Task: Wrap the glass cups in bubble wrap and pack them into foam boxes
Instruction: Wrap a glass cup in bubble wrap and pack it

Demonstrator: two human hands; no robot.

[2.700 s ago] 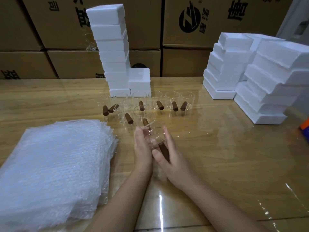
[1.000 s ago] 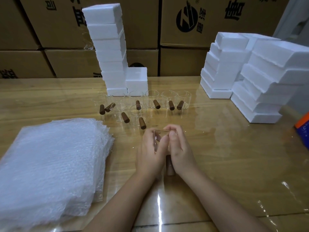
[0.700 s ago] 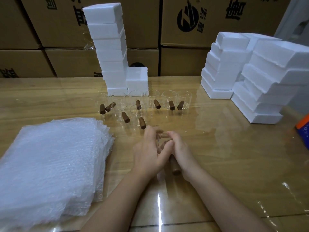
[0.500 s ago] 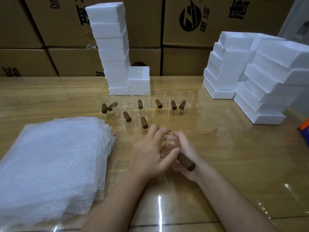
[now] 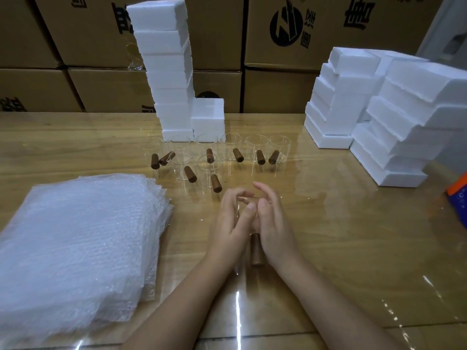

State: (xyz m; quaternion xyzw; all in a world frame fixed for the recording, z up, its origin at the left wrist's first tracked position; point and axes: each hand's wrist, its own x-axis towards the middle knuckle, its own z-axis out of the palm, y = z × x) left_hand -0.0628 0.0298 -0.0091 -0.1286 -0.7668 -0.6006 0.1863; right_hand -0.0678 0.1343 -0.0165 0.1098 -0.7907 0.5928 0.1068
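Note:
Both hands hold one clear glass cup (image 5: 246, 198) with a brown wooden handle (image 5: 256, 250) just above the table's middle. My left hand (image 5: 231, 223) curls round its left side and my right hand (image 5: 274, 223) cups its right side. The handle points toward me between the wrists, and most of the glass is hidden by the fingers. Several more glass cups (image 5: 255, 149) with brown handles stand in rows behind the hands. A thick pile of bubble wrap sheets (image 5: 73, 248) lies at the left. White foam boxes (image 5: 164, 69) are stacked in a tall column at the back.
More foam boxes (image 5: 394, 117) form stepped stacks at the right. Cardboard cartons (image 5: 285, 46) line the wall behind the wooden table (image 5: 353, 248). An orange and blue object (image 5: 458, 195) shows at the right edge.
The cup has been turned in my hands: its handle swung from pointing right to pointing straight toward me. Both hands stayed in the table's middle.

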